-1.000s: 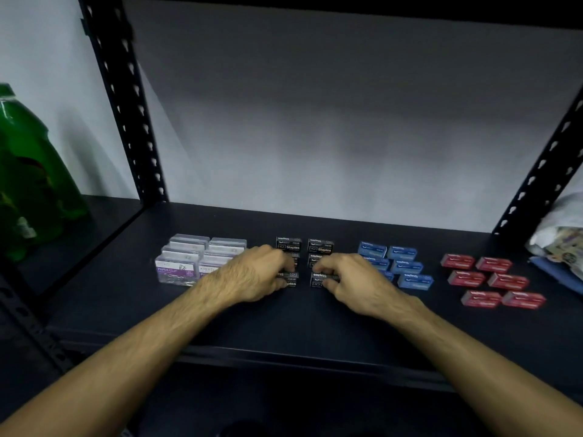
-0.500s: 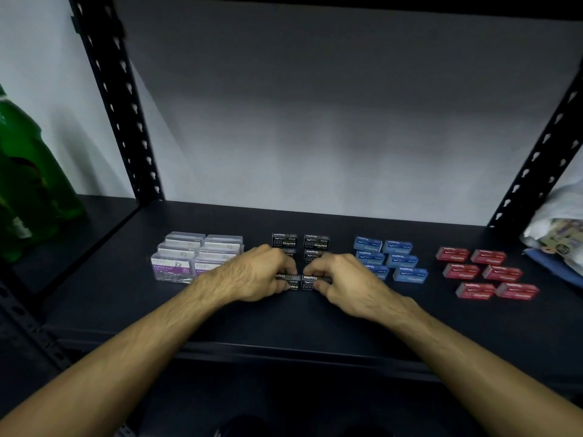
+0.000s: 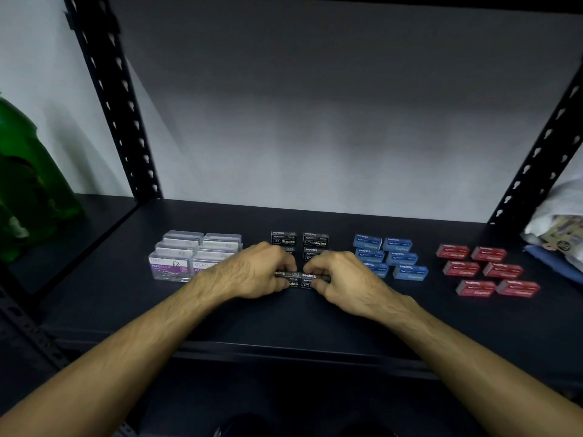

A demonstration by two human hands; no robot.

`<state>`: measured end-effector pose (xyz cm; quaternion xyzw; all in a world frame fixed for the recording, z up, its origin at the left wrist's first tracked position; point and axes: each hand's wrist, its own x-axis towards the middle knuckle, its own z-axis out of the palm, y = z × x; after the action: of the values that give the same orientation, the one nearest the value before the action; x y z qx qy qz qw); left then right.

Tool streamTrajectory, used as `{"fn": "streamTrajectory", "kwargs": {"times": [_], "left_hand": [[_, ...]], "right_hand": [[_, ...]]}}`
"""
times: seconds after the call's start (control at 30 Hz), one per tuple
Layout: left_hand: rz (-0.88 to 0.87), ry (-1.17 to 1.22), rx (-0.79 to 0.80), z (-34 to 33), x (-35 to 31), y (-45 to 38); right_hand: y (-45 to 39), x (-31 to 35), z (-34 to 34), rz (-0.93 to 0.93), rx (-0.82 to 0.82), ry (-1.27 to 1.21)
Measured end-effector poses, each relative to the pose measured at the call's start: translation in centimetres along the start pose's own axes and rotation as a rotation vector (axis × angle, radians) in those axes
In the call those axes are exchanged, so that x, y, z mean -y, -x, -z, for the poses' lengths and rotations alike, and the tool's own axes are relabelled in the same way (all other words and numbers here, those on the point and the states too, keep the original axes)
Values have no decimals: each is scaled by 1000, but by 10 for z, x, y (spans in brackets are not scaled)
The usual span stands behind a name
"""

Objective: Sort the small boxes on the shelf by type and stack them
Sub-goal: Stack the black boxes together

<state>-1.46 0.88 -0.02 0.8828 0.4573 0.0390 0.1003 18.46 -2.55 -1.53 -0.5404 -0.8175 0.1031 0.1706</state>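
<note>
Evidently to square the front row, two black staple boxes point(image 3: 302, 279) on the shelf point(image 3: 284, 320) are pinched end to end between the left hand point(image 3: 252, 272) and right hand point(image 3: 342, 275), fingers closed on them, between clear paper-clip boxes point(image 3: 189, 257) and blue boxes point(image 3: 394, 257).

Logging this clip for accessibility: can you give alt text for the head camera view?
Two bare hands, left hand and right hand, grip the front pair of black staple boxes on a dark shelf. Clear paper clip boxes sit left; blue boxes and red boxes sit right.
</note>
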Motion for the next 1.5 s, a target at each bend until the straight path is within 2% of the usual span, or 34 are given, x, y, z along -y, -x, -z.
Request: {"fn": "streamTrajectory", "kwargs": {"times": [0.07, 0.2, 0.27, 0.47, 0.63, 1.07, 1.5], "left_hand": [[21, -14, -20, 8, 1, 0], [40, -38, -166, 27, 8, -11], [53, -46, -171, 30, 12, -21], [86, -38, -41, 16, 20, -42], [38, 32, -54, 11, 22, -47], [-42, 149, 15, 12, 17, -36], [-28, 211, 83, 10, 15, -23]], "right_hand": [[0, -1, 3, 0, -27, 5], [-9, -6, 13, -27, -155, 29], [-17, -10, 16, -44, -173, 45], [-39, -14, 19, -70, -28, 55], [-47, -15, 13, -96, 56, -8], [-37, -11, 12, -70, 106, -81], [-24, -6, 15, -52, 160, -99]]}}
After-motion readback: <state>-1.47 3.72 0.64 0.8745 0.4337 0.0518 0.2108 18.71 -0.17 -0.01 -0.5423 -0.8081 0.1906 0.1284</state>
